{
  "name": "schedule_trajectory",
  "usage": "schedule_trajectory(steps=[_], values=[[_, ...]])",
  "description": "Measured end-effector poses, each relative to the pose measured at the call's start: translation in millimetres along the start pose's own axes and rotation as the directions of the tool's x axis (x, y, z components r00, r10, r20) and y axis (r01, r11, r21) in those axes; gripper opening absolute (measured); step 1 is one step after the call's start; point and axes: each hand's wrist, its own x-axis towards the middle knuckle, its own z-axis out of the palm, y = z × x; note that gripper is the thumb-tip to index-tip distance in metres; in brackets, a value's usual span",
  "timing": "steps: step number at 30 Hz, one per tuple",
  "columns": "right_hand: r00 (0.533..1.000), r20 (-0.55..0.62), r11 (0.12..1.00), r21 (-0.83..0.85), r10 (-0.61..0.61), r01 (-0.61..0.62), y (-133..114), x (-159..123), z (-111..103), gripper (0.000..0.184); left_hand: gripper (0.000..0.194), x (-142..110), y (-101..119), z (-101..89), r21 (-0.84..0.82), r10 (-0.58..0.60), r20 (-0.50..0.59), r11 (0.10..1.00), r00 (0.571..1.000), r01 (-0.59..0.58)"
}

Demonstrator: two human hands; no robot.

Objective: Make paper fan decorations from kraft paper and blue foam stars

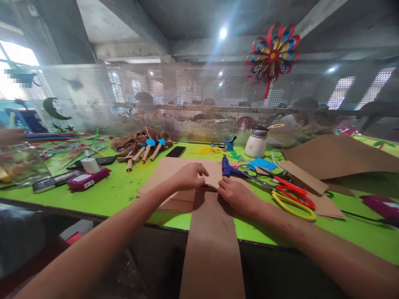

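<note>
A long strip of brown kraft paper (215, 241) runs from the stack of brown paper sheets (168, 166) over the table's front edge and down toward me. My left hand (191, 176) is over the stack at the strip's far end, fingers loosely bent with a gap between thumb and fingers. At the strip's right side, my right hand (235, 194) has its fingers closed on the paper's folded edge; the fingertips are partly hidden. Just beyond that hand stands a blue glue gun (227, 167). Scissors with red handles (294, 193) and scissors with yellow handles (294, 207) lie to its right.
On the green table (124, 182) are a purple power strip (88, 179), a phone (176, 152), paper-craft pieces with blue stars (150, 143) and a white jar (255, 143). A large brown sheet (339, 160) lies right. A perforated metal screen (193, 99) stands behind.
</note>
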Motion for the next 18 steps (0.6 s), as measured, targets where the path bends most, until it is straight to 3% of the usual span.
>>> schedule_trajectory(steps=[3,5,8,14,18], values=[[0.994,-0.094,0.999,-0.017,0.047,-0.049,-3,-3,0,0.013,0.029,22,5,-1.3,-0.246,-0.094,0.137,0.961,0.986,0.126],[0.988,-0.142,0.998,-0.030,0.051,-0.056,-3,-5,-1,0.014,0.035,31,6,5.0,-0.291,-0.097,0.265,0.941,0.959,0.175],[0.980,-0.192,0.998,-0.028,0.053,-0.060,-2,-6,-3,0.016,0.038,33,2,15.4,-0.320,-0.080,0.362,0.925,0.929,0.204],[0.974,-0.205,0.995,0.036,0.093,-0.088,-2,-4,-1,0.019,0.040,23,-8,21.6,-0.435,-0.007,0.397,0.879,0.918,0.194],[0.950,-0.214,0.955,0.239,0.227,-0.174,-3,-3,-3,0.017,0.041,20,-10,22.1,-0.494,-0.017,0.375,0.842,0.927,0.215]])
